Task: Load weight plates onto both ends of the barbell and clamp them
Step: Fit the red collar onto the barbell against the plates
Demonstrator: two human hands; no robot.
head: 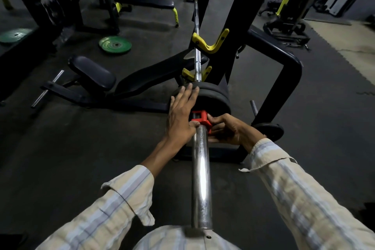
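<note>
Red plastic clamp (pixel 199 120): light, stiff, on the smooth chrome barbell sleeve (pixel 200 178), just against black weight plates (pixel 213 97), which look heavy. Right hand (pixel 229 131) pinches clamp; left hand (pixel 181 111) flat, fingers spread on plates. Best held by its lever.

Dim gym, dark rubber floor (pixel 203 26)

Below you, the dark rubber gym floor (pixel 60 158) carries a black padded bench (pixel 142 79) under the rack. To your left, two green round weight plates (pixel 115 44) lie flat on the floor, stacked. Another green plate (pixel 15 35) lies further left. Pale foam mats (pixel 349 46) cover the far right.
</note>
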